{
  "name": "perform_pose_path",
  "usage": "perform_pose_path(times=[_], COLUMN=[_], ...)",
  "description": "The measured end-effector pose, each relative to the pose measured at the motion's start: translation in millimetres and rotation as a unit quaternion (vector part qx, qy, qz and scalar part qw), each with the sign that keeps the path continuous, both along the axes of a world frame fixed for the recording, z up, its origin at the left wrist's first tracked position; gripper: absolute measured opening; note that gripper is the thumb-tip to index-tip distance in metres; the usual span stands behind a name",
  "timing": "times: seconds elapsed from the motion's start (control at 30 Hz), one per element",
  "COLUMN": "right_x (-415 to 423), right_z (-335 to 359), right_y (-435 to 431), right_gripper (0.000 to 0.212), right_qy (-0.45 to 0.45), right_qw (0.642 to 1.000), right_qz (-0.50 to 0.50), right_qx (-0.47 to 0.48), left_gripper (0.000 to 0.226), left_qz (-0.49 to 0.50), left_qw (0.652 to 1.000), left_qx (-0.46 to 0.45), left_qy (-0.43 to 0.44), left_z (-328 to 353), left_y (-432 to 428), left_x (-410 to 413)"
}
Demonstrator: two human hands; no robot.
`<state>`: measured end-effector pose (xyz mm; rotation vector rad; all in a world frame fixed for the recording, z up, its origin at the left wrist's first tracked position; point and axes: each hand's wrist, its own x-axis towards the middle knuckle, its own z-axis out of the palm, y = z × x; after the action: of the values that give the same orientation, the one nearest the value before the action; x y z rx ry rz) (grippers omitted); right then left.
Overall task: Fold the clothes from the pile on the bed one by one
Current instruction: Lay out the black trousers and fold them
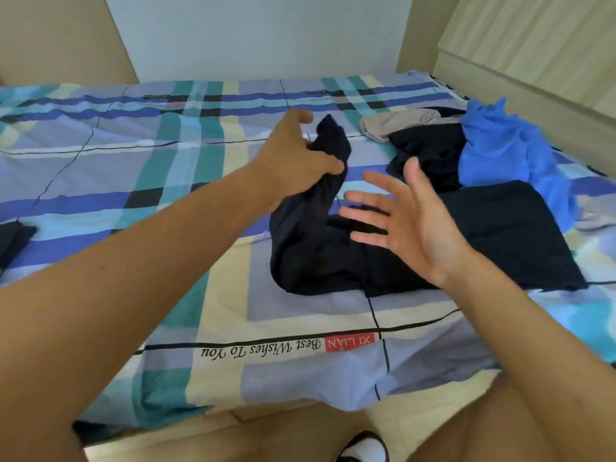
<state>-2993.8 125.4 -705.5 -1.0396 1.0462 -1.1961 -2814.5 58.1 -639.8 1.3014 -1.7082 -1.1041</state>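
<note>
Left hand (293,161) gripping dark garment (310,255), right hand (413,225) spread empty, plaid bedsheet (133,161), white wall (250,35) behind

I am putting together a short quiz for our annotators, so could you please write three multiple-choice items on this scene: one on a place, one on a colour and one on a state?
1. Where is the clothes pile?
A) on the floor B) right side of the bed C) on a chair
2. What colour is the garment that the left hand grips?
A) dark navy B) red C) white
3. The right hand is:
A) a fist B) gripping cloth C) open, fingers spread

Answers: B, the pile lies on the bed at the right; A, the gripped cloth is dark navy; C, its fingers are spread and hold nothing.
</note>
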Motion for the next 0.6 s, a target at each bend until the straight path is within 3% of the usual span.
perform_pose_path(times=[0.03,0.1,0.2,0.3,0.37,0.4,0.5,0.53,0.6], right_x=[-9,-31,-78,-139,-169,-182,-206,-211,-213], right_z=[17,40,42,24,6,-8,-55,-67,-79], right_y=[-1,-5,-20,-22,-16,-12,5,9,15], right_gripper=[0.073,0.057,0.033,0.036,0.035,0.036,0.048,0.054,0.066], right_qy=[-0.031,-0.022,0.035,0.09,0.158,0.23,0.477,0.518,0.576], right_qw=[0.999,1.0,0.991,0.966,0.942,0.917,0.8,0.772,0.717], right_qz=[0.012,0.009,-0.127,-0.239,-0.282,-0.303,-0.322,-0.322,-0.35], right_qx=[0.001,-0.006,0.011,0.047,0.091,0.118,0.168,0.177,0.178], left_gripper=[0.07,0.053,0.038,0.031,0.035,0.04,0.055,0.056,0.054], left_qz=[-0.043,-0.124,-0.182,-0.191,-0.215,-0.235,-0.292,-0.289,-0.202], left_qw=[0.999,0.99,0.977,0.976,0.952,0.933,0.851,0.847,0.884], left_qx=[0.002,0.046,0.058,-0.098,-0.167,-0.175,-0.145,-0.14,-0.178], left_qy=[0.005,0.041,0.095,-0.021,-0.139,-0.209,-0.412,-0.425,-0.382], left_z=[7,18,17,-14,-53,-77,-137,-148,-159], left_y=[4,10,9,2,3,4,9,11,10], left_x=[-23,-62,-92,-104,-108,-111,-114,-114,-111])
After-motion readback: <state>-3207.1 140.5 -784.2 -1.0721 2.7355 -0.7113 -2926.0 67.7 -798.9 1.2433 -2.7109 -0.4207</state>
